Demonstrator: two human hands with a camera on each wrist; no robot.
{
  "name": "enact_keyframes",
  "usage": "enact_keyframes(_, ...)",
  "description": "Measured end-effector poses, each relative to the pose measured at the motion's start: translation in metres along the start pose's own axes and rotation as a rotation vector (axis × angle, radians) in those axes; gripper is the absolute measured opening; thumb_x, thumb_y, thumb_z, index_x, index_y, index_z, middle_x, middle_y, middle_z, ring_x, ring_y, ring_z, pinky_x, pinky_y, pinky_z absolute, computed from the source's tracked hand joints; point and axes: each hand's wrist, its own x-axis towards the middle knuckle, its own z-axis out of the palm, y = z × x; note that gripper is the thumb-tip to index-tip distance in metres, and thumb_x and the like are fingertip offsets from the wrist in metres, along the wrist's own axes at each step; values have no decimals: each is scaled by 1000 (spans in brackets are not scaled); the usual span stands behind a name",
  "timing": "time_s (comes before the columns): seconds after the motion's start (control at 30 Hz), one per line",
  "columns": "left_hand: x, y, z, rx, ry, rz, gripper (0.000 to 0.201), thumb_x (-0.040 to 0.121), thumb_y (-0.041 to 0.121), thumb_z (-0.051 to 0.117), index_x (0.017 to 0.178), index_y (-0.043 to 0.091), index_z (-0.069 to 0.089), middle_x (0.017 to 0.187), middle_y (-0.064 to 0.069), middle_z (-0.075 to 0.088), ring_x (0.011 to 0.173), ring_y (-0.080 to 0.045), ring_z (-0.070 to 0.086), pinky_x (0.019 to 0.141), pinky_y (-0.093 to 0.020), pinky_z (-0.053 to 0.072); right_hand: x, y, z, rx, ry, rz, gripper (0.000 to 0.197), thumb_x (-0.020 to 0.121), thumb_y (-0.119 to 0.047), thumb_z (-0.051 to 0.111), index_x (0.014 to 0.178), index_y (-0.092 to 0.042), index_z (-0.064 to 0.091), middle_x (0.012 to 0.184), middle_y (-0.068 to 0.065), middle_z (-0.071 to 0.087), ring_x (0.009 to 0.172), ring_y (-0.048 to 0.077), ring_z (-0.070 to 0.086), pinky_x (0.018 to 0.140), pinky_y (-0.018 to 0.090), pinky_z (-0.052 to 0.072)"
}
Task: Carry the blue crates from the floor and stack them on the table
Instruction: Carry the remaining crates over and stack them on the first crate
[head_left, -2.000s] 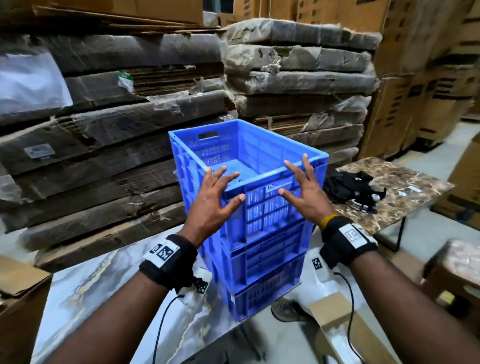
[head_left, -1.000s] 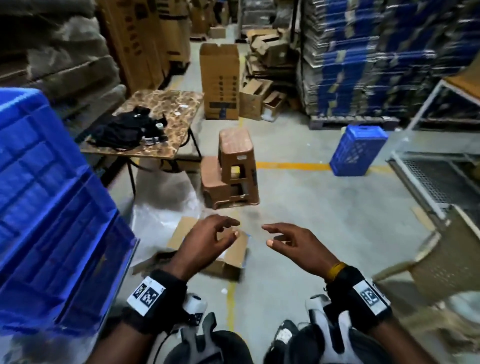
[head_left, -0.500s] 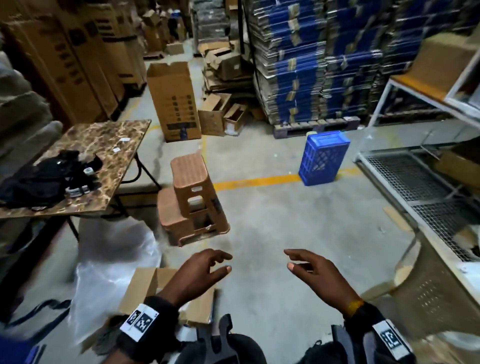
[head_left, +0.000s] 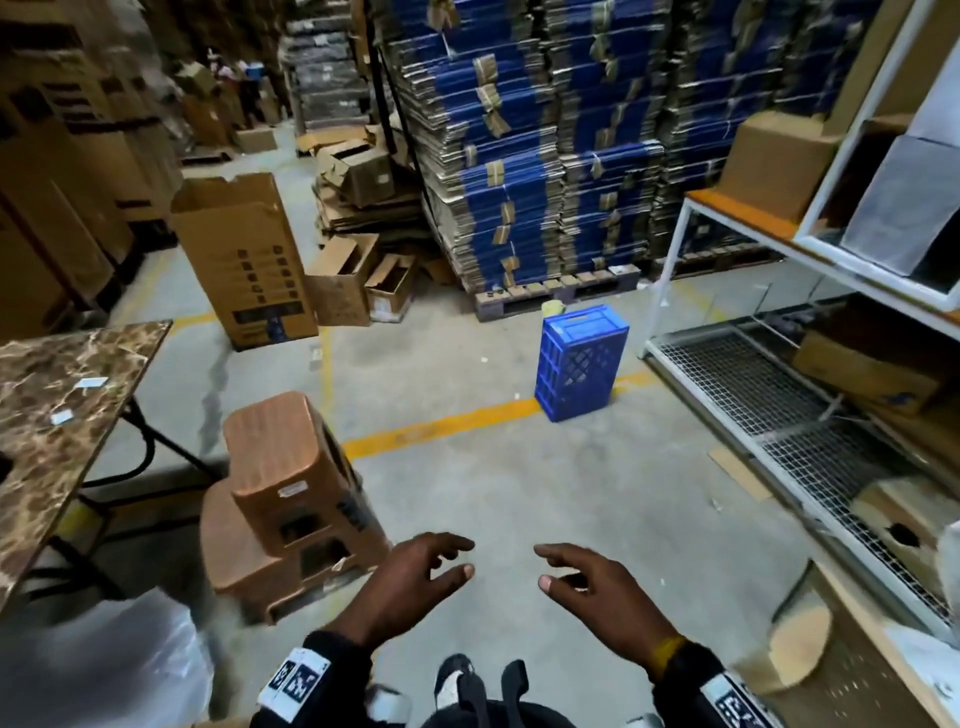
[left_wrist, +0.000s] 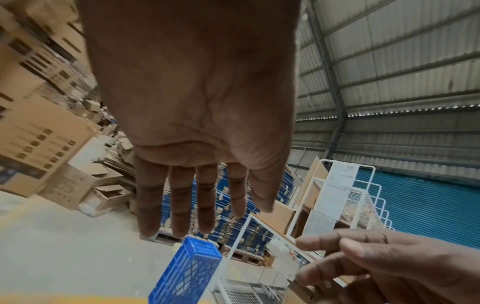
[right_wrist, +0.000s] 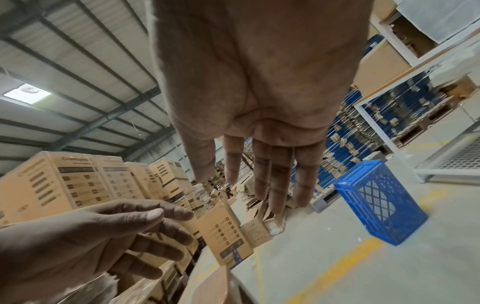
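Observation:
One blue crate (head_left: 581, 361) stands on the concrete floor by a yellow line, a few steps ahead, next to the white rack. It also shows in the left wrist view (left_wrist: 187, 271) and the right wrist view (right_wrist: 380, 200). My left hand (head_left: 415, 582) and right hand (head_left: 592, 587) hover empty at waist height, fingers relaxed and spread, far short of the crate. The table with the stacked crates is out of view.
A marble-topped side table (head_left: 62, 395) stands at left. Two stacked brown plastic stools (head_left: 285, 493) sit left of my path. Cardboard boxes (head_left: 244, 260) and a pallet of flattened blue cartons (head_left: 545, 156) line the back. A white wire rack (head_left: 779, 395) runs along the right.
I have turned away from the crate stack on the table and moved toward the lone crate on the floor; it now appears nearer. Both hands stay empty in front of me.

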Motion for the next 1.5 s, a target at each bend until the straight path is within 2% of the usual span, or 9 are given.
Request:
enact_keyframes(0.4,293,-30,-89,35,-165,99,22,87,73,49,107,64,46,118,13,63,105,-6,64,93,-26,52,239,-21,-101,5,174,118,38,86,-44,64,123,-47,56,119,-17,58,99,1,63,77,7,44)
enact_keyframes(0.57,389,-11,-116,37,-180,151,26,98,47,58,122,50,50,121,7,64,107,-9,63,85,-6,44,305,-23,-141,40,215,157,38,87,-41,64,124,-46,56,120,-15,58,99,2,64,76,9,46)
enact_keyframes(0.9,605,16,-115,80,-263,86,54,98,45,59,147,28,47,138,-3,57,125,-16,56,102,-26,44,493,16,-250,43,233,149,41,85,-39,67,125,-44,56,121,-8,59,93,7,66,82,14,47)
enact_keyframes(0.97,647,24,-116,94,-265,65,65,92,59,59,147,26,47,140,-5,57,125,-16,56,104,-27,45,527,21,-275,24,207,166,44,85,-41,66,127,-44,54,122,-7,58,94,9,66,87,19,49)
enact_keyframes(1.03,697,31,-113,88,-264,63,105,68,94,41,147,26,47,141,-3,56,127,-14,56,104,-28,46,566,27,-305,11,174,185,48,85,-42,65,131,-40,51,122,-7,56,96,10,65,89,21,48)
enact_keyframes(1.1,745,38,-112,98,-284,53,120,57,102,30,148,26,47,140,-3,56,129,-15,54,104,-27,45,603,33,-332,-10,146,193,49,86,-42,64,133,-38,50,122,-6,56,97,12,64,89,20,48)
enact_keyframes(1.23,828,57,-109,135,-298,15,59,97,46,61,149,23,46,141,-8,55,129,-20,54,106,-27,41,674,42,-376,-54,91,203,48,89,-32,63,136,-27,50,120,-3,54,96,10,56,74,5,39)
enact_keyframes(1.33,883,61,-102,171,-332,19,59,98,44,60,150,22,44,142,-11,54,131,-23,52,106,-29,41,717,47,-398,-68,62,217,50,90,-30,63,138,-25,48,116,-4,53,97,10,54,69,2,38)
enact_keyframes(1.5,987,61,-92,226,-382,2,60,98,40,60,152,22,41,146,-13,52,136,-26,50,109,-33,39,796,66,-430,-125,41,250,52,90,-28,63,139,-19,48,133,5,56,106,16,57,90,17,39)
